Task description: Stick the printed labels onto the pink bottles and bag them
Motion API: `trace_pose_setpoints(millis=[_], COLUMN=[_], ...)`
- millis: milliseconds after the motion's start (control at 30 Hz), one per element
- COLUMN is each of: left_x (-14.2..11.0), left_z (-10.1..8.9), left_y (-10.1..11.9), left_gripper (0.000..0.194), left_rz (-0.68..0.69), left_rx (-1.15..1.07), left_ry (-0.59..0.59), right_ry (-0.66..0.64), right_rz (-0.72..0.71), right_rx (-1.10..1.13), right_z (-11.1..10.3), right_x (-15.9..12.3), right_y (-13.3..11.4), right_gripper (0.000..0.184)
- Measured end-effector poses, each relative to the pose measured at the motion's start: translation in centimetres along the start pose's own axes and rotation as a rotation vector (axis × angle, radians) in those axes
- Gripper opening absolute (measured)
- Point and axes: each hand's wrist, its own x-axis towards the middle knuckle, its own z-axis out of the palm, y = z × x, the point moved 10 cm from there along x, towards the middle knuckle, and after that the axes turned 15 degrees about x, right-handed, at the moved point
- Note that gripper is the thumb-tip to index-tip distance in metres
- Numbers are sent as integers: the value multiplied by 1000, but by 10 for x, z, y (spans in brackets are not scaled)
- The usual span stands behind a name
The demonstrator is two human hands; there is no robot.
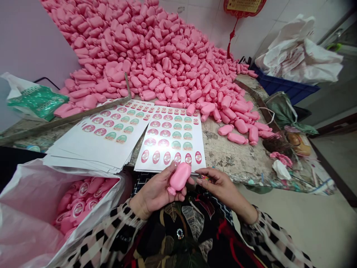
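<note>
A small pink plastic bottle (180,176) rests in my left hand (160,188), its narrow neck pointing toward me and its plain side up. The fingers wrap around it from below. My right hand (220,186) is just to the right, at the table's front edge, with thumb and forefinger apart near the corner of a sticker sheet (171,139). I see nothing held in that hand. Rows of pink and green stickers cover the sheet, with oval pink ones along its near edge. A stack of similar sheets (92,149) lies to its left.
A large heap of pink bottles (167,48) covers the back of the table. At lower left, a white bag (22,208) holds bottles with oval labels. A metal bar (83,113) lies across the left side. A blue crate (284,87) with white bags stands at right.
</note>
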Motion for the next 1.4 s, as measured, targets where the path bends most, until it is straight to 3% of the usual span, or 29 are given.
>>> trace_pose_setpoints(millis=[267,467,633,767,967,1133,1300,1400], left_x=[3,-1,-1,0,4,3,-4,-10], left_z=[6,-1,-1,-3,-5,-11,-14,-18], left_y=[-3,-6,-11,-13,-5,9,22,29], left_gripper=[34,51,54,43,34,29,22,20], left_rz=[29,25,-19,-46,45,207,318,328], left_rx=[285,448,465,445,356,191,179,182], left_ry=[51,145,114,134,183,283,335,371], right_ry=[73,-136,-120,-111,-77,-12,-138,-73], right_rz=[62,152,175,218,273,128,17,-48], right_rx=[278,382,372,412,438,494,389,189], right_z=[14,48,40,30,24,31,46,19], right_x=[5,5,1,-6,-14,-5,-5,-2], right_y=[-10,-1,7,10,9,-5,-21,-19], right_gripper=[35,34,28,26,30,25,26,22])
